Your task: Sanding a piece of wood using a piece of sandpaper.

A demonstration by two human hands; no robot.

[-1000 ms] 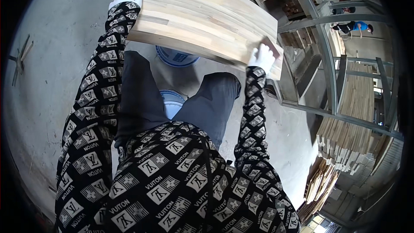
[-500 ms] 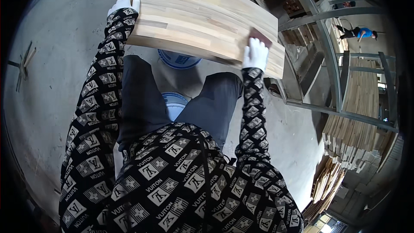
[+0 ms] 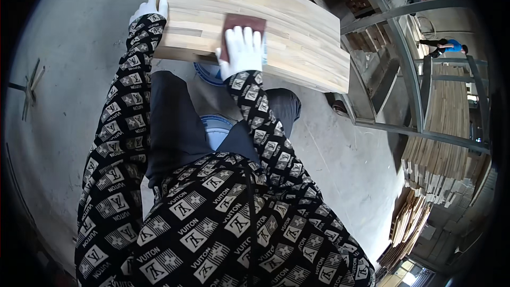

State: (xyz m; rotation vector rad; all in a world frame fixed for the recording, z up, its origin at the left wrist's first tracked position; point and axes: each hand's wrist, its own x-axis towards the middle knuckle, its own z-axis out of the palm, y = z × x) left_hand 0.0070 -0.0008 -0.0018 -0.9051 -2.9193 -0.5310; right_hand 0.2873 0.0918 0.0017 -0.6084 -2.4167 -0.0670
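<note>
A pale laminated wooden board lies before me, built of many glued strips. My left hand, in a white glove, grips its left end with the thumb on the near side and the fingers by the edge. On the board's left-middle part my right hand, also white-gloved, presses down on a reddish-brown sheet of sandpaper. The fingers lie over the sheet, which sticks out past the fingertips and to the sides. What is under the palm is hidden.
Under the board stands a blue-rimmed bucket, and another bucket shows between my knees. A metal frame rack rises at the right. Stacked wooden strips lie beyond it, and a person in blue is far off.
My right hand has slid left along the board with the sandpaper, from near its right end to left of the middle. My left hand stays on the left end.
</note>
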